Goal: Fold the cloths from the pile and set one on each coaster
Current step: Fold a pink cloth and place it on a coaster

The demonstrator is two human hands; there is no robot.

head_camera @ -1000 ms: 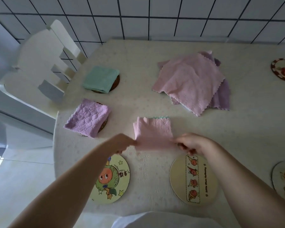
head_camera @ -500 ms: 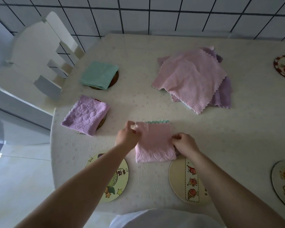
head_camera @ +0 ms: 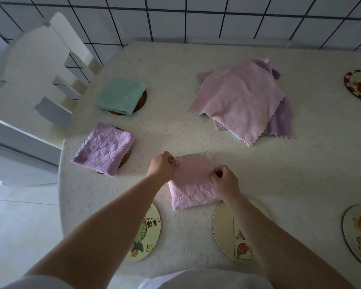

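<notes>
2 coasters done: green cloth (head_camera: 121,95) & purple cloth (head_camera: 103,151). Left hand (head_camera: 162,167) & right hand (head_camera: 224,182) fingers pinch pink cloth (head_camera: 191,184) on table (head_camera: 300,174), folded. Pile (head_camera: 242,99) & 4 bare coasters left.

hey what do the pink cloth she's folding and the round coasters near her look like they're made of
Pink cloth: soft plush fabric, probably microfibre; matte, with an embossed wavy pattern and a zigzag-cut edge. Bare coasters: thin, stiff discs with printed cartoon pictures and a faint sheen, perhaps coated board or cork-backed; the pictures cannot settle which.
</notes>
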